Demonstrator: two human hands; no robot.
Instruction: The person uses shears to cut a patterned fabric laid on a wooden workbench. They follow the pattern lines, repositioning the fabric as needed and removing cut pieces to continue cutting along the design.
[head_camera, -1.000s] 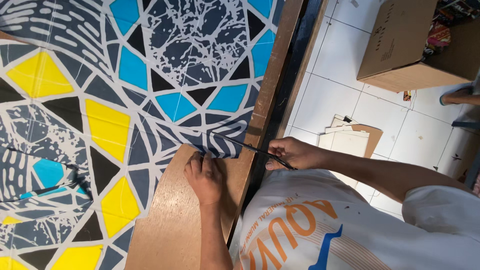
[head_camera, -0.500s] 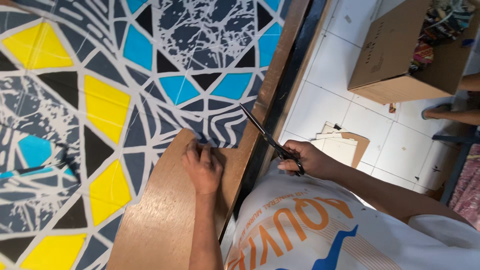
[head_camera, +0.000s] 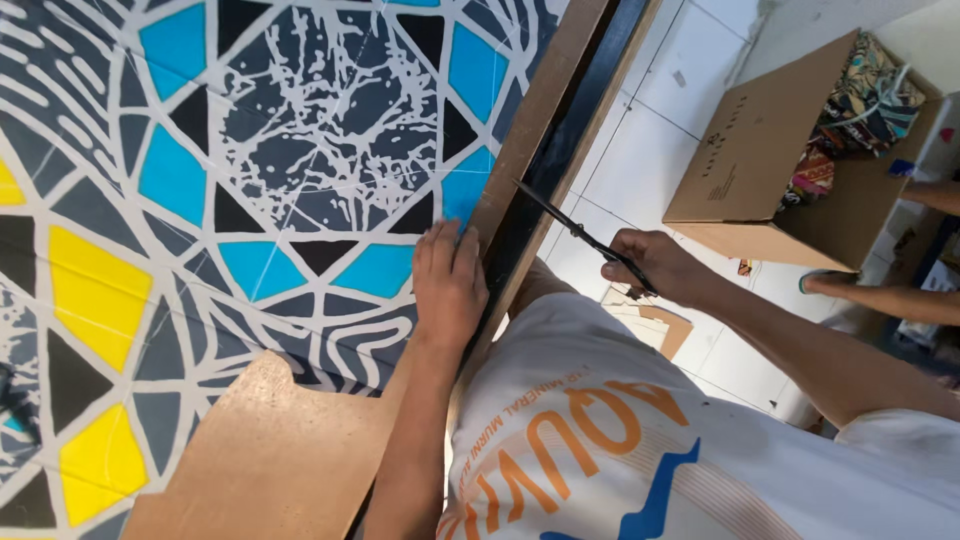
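The left hand (head_camera: 447, 285) lies flat, fingers together, on the patterned cloth (head_camera: 250, 190) at frame centre, by the table's wooden edge (head_camera: 540, 110). The right hand (head_camera: 660, 268), centre right, is clamped on black scissors (head_camera: 575, 232) off the cloth. This looks like repositioning between cuts; the blades would need bringing back to the fabric's edge.

The patterned cloth (head_camera: 250, 200) runs off the top, left and bottom edges, so its full spread can't be seen. The left hand (head_camera: 448, 285) covers part of the cloth's edge beneath its palm. The handles of the scissors (head_camera: 585, 238) are buried inside the right hand (head_camera: 655, 268); only the blades show. The cardboard box (head_camera: 760, 150) is cut by the right edge, its contents a jumble of coloured fabric too small to sort out. The brown board (head_camera: 270, 450) disappears past the bottom.
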